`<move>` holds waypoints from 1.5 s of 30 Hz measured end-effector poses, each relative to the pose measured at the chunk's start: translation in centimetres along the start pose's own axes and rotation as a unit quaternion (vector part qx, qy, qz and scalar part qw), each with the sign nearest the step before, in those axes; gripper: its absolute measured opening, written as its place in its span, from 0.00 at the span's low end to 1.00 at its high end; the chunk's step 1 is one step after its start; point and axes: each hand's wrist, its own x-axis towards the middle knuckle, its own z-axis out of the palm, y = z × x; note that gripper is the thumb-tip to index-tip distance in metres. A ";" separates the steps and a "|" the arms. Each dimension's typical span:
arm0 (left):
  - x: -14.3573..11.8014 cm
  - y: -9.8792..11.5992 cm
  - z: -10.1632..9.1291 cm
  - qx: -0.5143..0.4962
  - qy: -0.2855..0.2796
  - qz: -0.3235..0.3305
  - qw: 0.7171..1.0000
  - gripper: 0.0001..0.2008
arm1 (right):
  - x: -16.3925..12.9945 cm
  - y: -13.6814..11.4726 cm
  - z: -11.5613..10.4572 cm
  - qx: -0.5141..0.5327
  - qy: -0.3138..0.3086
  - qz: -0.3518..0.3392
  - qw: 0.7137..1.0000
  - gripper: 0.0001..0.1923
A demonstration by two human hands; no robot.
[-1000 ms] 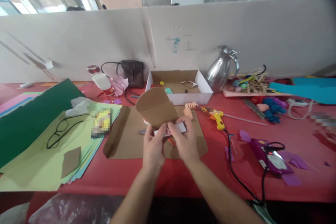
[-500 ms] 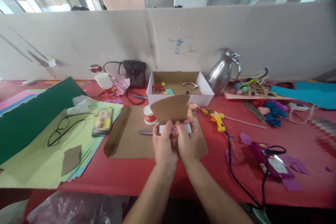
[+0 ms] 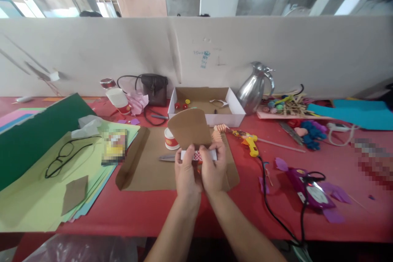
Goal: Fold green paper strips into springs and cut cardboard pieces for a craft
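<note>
My left hand and my right hand are close together, both closed on a brown cardboard piece with a rounded upper edge. Along its lower edge runs a white folded strip with a red pattern, and both thumbs press on it. What the fingers do behind the piece is hidden. Beneath my hands lies a larger brown cardboard sheet. Scissors, partly covered by my left hand, rest on that sheet. A white and red paper cup stands just behind them. Pleated orange paper shows beyond my right hand.
A yellow glue gun lies at right, its cord running past a purple device. Behind stand a white-sided box, a metal jug and a dark bag. Glasses lie on coloured paper at left.
The whole view has shifted slightly. The upright cardboard piece has tilted a little to the left. Both hands keep the same hold on the strip.
</note>
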 end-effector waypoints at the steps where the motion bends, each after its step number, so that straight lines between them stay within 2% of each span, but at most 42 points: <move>1: -0.1 0.1 0.0 -0.001 0.001 0.005 1.000 0.19 | 0.0 0.0 0.0 0.020 -0.005 0.011 1.000 0.15; 5: -0.3 0.5 0.1 0.007 -0.026 0.053 0.998 0.16 | 0.2 0.2 -0.2 0.159 -0.075 0.072 0.982 0.17; 8: -0.3 0.7 0.2 0.026 -0.046 0.078 0.996 0.15 | 0.1 0.4 -0.4 0.168 -0.124 0.111 0.972 0.18; 12: 0.2 0.5 0.2 0.050 -0.057 0.109 0.991 0.17 | -0.1 0.7 -0.7 0.118 -0.051 0.132 0.983 0.20; 14: 0.4 0.3 0.2 0.062 -0.067 0.117 0.989 0.16 | -0.2 0.8 -0.8 0.093 -0.033 0.116 0.988 0.19; 17: 0.7 0.1 -0.1 0.080 -0.075 0.129 0.986 0.14 | -0.2 1.1 -0.8 0.094 -0.039 0.092 0.991 0.18; 22: 0.9 0.0 -0.3 0.116 -0.090 0.162 0.976 0.14 | -0.3 1.7 -0.7 0.120 -0.030 0.099 0.987 0.18; 28: 0.9 0.3 -0.4 0.110 -0.091 0.141 0.980 0.19 | 0.4 1.2 -0.7 0.095 -0.075 0.104 0.987 0.18; 31: 0.7 0.9 -0.3 0.099 -0.107 0.107 0.983 0.21 | 0.8 1.1 -1.2 0.058 -0.080 0.059 0.993 0.20; 33: 0.5 1.4 -0.2 0.099 -0.113 0.090 0.985 0.22 | 0.9 1.1 -1.8 0.016 -0.063 0.012 0.998 0.23; 35: 0.4 2.0 -0.3 0.101 -0.124 0.070 0.985 0.22 | 0.9 0.9 -2.7 -0.048 -0.077 -0.042 0.995 0.23; 37: 0.4 2.5 -0.6 0.090 -0.142 0.051 0.984 0.23 | 1.0 0.4 -3.7 -0.136 -0.126 -0.106 0.977 0.21; 38: 0.4 2.7 -0.9 0.081 -0.152 0.044 0.984 0.25 | 1.0 0.1 -4.1 -0.189 -0.152 -0.144 0.959 0.21; 42: 0.5 3.0 -1.9 0.072 -0.185 0.017 0.980 0.28 | 1.7 -1.1 -5.3 -0.365 -0.208 -0.298 0.857 0.25; 45: 0.5 3.0 -2.4 0.076 -0.192 0.006 0.978 0.28 | 2.1 -1.8 -5.5 -0.418 -0.232 -0.352 0.805 0.22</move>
